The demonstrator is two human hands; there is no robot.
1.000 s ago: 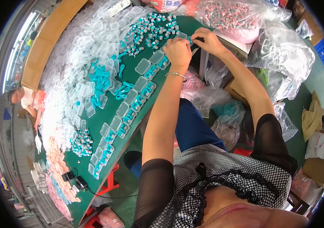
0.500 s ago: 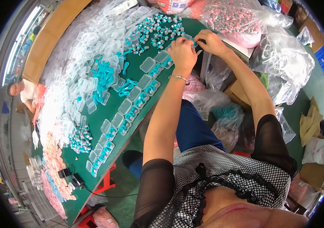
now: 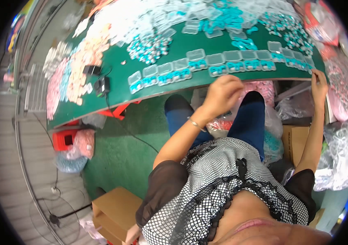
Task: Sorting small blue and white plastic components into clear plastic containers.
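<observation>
A row of small clear plastic boxes (image 3: 219,65) with raised lids runs along the table's front edge, teal-and-white pieces inside the boxes. My right hand (image 3: 319,86) is at the row's far right end, its fingertips closed at the last box (image 3: 309,64). My left hand (image 3: 225,94) hangs in the air before the table edge, below the middle of the row. Its fingers are curled in, and I cannot make out anything between them. Behind the row lie loose teal cords (image 3: 243,43) and a pile of teal-and-grey pieces (image 3: 290,33).
Clear boxes (image 3: 161,18) heap across the back of the green table (image 3: 119,87). Another teal-and-white pile (image 3: 147,48), peach pieces (image 3: 85,61) and black adapters (image 3: 102,85) with a cable lie leftward. Plastic bags (image 3: 339,81) crowd the right; a cardboard box (image 3: 119,208) stands lower left.
My view has swung to the left, so the row now lies across the picture. My left hand has come away from the row's right end toward me; my right hand stays at that end.
</observation>
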